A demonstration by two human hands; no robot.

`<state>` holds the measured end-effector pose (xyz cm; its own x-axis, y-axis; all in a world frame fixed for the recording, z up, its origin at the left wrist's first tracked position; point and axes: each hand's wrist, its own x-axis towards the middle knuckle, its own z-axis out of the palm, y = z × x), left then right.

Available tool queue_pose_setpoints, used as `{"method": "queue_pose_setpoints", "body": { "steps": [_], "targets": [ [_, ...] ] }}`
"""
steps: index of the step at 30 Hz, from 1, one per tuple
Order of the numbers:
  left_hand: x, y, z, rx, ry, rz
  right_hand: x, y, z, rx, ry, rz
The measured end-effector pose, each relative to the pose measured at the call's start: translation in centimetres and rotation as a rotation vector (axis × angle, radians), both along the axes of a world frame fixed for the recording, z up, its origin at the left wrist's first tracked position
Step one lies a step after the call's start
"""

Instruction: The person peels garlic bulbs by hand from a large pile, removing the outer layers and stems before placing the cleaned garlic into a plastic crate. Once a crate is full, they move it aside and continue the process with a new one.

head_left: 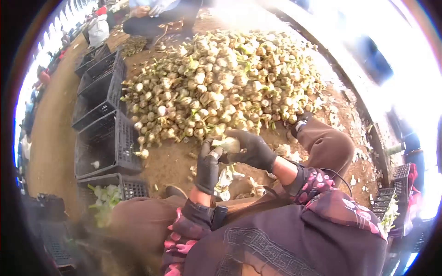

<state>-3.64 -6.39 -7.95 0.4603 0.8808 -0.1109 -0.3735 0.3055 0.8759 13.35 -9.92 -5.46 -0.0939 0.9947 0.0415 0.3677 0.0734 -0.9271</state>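
A pale garlic bulb (230, 145) is between my two gloved hands, above the ground in front of my lap. My right hand (256, 151), in a dark glove, curls its thumb and fingers around the bulb from the right. From the left, my left hand (207, 169), gloved alike with bare fingertips showing, pinches at the bulb's stem end. Whether a small tool sits in the left fingers cannot be made out. Just beyond my hands spreads a large heap of garlic bulbs (216, 87). Beneath them lie peeled husks and scraps (226, 179).
Black plastic crates (120, 138) stand in a row on the left; the nearest contains pale green-white trimmings (107, 198). Another person (159, 20) crouches behind the heap. At right are more crates (386, 195) and a long ground edge (354, 87).
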Motion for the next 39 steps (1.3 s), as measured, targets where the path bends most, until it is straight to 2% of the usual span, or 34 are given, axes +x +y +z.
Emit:
{"method": "queue_pose_setpoints", "body": {
  "steps": [1, 3, 4, 5, 6, 7, 8, 10, 12, 13, 14, 16, 17, 18, 20, 22, 24, 25, 26, 27, 28, 29, 30, 31, 32, 33, 34, 35, 37, 38, 39],
  "targets": [
    [0.6, 0.1, -0.6, -0.003, -0.006, 0.000, 0.1, -0.1, 0.1, 0.051, -0.060, -0.023],
    [0.8, 0.4, -2.0, 0.182, 0.315, 0.129, -0.7, 0.2, -0.1, 0.224, -0.242, -0.037],
    [0.9, 0.6, -3.4, 0.599, 0.565, 0.273, -0.9, 0.1, -0.1, 0.352, -0.376, -0.046],
    [1.0, 0.5, -2.9, 0.559, 0.479, 0.286, -1.2, -0.1, -0.4, 0.336, -0.370, -0.076],
    [1.1, 0.3, -2.1, 0.519, 0.390, 0.296, -1.6, 0.0, -0.9, 0.400, -0.223, -0.103],
    [1.1, 0.0, -1.1, 0.239, 0.224, 0.239, -1.9, 0.1, -1.7, 0.254, 0.125, -0.099],
    [0.8, 0.2, -0.7, 0.244, 0.226, 0.248, -2.1, 0.4, -2.0, 0.103, 0.465, -0.092],
    [0.3, 0.2, -0.1, -0.034, -0.046, 0.076, -0.7, 1.0, -1.6, -0.363, 0.682, -0.139],
    [0.3, 0.0, -0.3, -0.060, -0.059, 0.006, -1.4, 0.9, -1.2, -0.438, 1.169, -0.108],
    [0.9, 0.0, -1.9, 0.244, 0.078, 0.043, -2.0, 1.7, -3.8, -0.324, 1.018, -0.297],
    [1.5, -0.3, -1.8, 0.546, 0.208, 0.075, -2.0, 1.4, -4.1, -0.125, 0.446, -0.414],
    [1.7, -1.1, -1.5, 0.516, 0.170, 0.034, -2.1, 0.8, -4.5, -0.053, 0.315, -0.394],
    [1.1, -1.0, -1.1, 0.243, 0.012, -0.054, -2.0, 0.8, -2.5, -0.304, 0.586, -0.373],
    [0.6, -0.8, -0.5, -0.034, -0.141, -0.135, -1.5, 0.7, -3.4, -0.299, 0.596, -0.383],
    [0.3, -0.8, 0.2, -0.115, -0.218, -0.153, -0.3, 0.9, -5.9, 0.011, 0.240, -0.101],
    [0.3, -1.0, 0.3, -0.161, -0.215, -0.134, 0.4, 0.8, -6.8, 0.161, 0.057, 0.044],
    [0.0, -0.9, -0.3, -0.118, -0.205, -0.139, -0.3, 0.0, -3.1, -0.401, 1.020, -0.024],
    [-0.2, -0.9, -0.5, -0.145, -0.217, -0.124, 0.3, 0.2, -4.2, -0.341, 0.803, -0.026],
    [-0.3, -0.8, -0.7, -0.171, -0.228, -0.107, 0.5, 0.4, -4.5, -0.346, 0.803, -0.019],
    [-0.2, -0.6, -0.8, -0.032, -0.074, -0.136, 0.6, 0.6, -4.8, -0.397, 0.856, -0.072],
    [-0.1, -0.7, -0.8, -0.031, -0.070, -0.139, 0.6, 0.7, -5.0, -0.446, 0.912, -0.131],
    [0.1, -0.8, -0.7, 0.242, 0.219, -0.056, -0.3, -0.2, -1.3, -0.484, 0.817, -0.224],
    [0.2, -0.9, -0.7, 0.514, 0.503, 0.034, -0.5, -0.5, -0.9, -0.484, 0.820, -0.227],
    [0.3, -0.7, -1.5, 0.769, 0.654, 0.133, -0.6, -0.8, -0.7, -0.414, 0.754, -0.222],
    [0.6, -0.8, -2.3, 0.757, 0.653, 0.144, -0.7, -1.1, -0.4, -0.347, 0.682, -0.210],
    [0.9, -0.9, -3.0, 0.781, 0.957, 0.008, -0.8, -1.3, 0.1, -0.372, 0.700, -0.171],
    [1.2, -1.1, -4.1, 0.674, 1.117, -0.125, -1.3, -1.6, 0.7, -0.304, 0.643, -0.060],
    [1.6, -1.3, -5.2, 0.580, 1.279, -0.280, -1.8, -1.8, 1.6, -0.296, 0.710, 0.004],
    [1.4, -1.4, -8.4, 0.634, 1.257, -0.420, -1.5, -1.1, 1.4, -0.295, 0.818, 0.065],
    [1.1, -1.1, -8.0, 0.723, 1.239, -0.494, -0.6, -0.2, 0.1, -0.298, 0.861, 0.052],
    [0.6, -1.3, -5.7, 0.815, 1.342, -0.411, 0.3, 0.3, -0.9, -0.288, 0.649, -0.078]
  ]
}}
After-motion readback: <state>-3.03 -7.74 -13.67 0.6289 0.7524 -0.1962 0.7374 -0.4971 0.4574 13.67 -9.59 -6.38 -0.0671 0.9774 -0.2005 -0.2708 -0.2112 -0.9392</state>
